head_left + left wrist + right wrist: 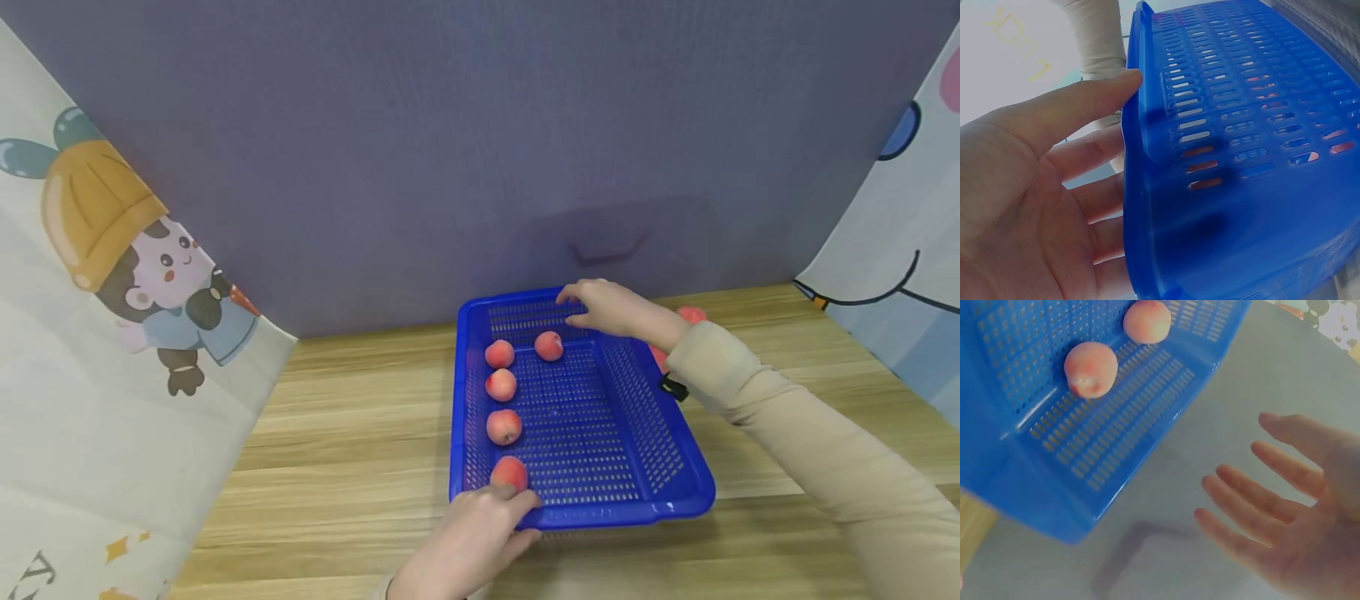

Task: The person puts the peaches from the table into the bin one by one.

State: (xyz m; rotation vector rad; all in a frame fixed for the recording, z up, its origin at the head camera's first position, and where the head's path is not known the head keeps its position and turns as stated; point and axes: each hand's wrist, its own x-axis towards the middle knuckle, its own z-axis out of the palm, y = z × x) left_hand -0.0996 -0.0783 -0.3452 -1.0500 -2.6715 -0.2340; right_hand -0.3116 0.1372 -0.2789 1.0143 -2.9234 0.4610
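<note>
Left hand (480, 533): pinched the blue basket (600, 516) by its rim
Right hand (606, 307): spread, empty
Peaches (503, 427): risked rolling if it tilted

Blue basket (577, 433) — free mid-floor, peaches (504, 426) blocking the left

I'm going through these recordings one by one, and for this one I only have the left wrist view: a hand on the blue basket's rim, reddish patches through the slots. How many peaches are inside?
Observer: The head view shows five peaches in the basket.
Operator: How are they laid out?
Observer: Four run in a row along the left side as the head view sees it; the fifth lies right of the row's far end.
Operator: Is the right hand holding one?
Observer: No, in the right wrist view the right hand is empty, its fingers spread apart from the basket.
</note>
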